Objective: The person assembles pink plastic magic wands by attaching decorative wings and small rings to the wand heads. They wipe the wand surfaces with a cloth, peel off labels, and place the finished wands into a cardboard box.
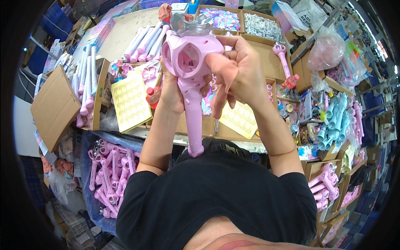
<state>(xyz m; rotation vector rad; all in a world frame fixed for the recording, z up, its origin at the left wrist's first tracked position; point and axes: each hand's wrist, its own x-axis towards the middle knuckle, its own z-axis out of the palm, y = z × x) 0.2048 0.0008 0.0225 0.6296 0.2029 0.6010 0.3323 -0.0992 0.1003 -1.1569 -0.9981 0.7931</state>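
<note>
A large pink toy wand (193,106) stands upright before my chest, its round head with oval openings topped by a silver crown (191,25). My left hand (171,89) is wrapped round the left side of the wand below its head. My right hand (243,62) is closed on a salmon-coloured cloth (223,71) at the right side of the wand's head. Some of its fingers are hidden behind the cloth. The wand's lower end reaches down to my black shirt.
Yellow label sheets (131,102) lie on the bench beside a red-capped bottle (153,96). A blue-lined bin (89,166) at lower left holds many pink wands. White-and-pink sticks (143,43) lie at the back left. Shallow boxes of small parts (262,27) stand at the back right.
</note>
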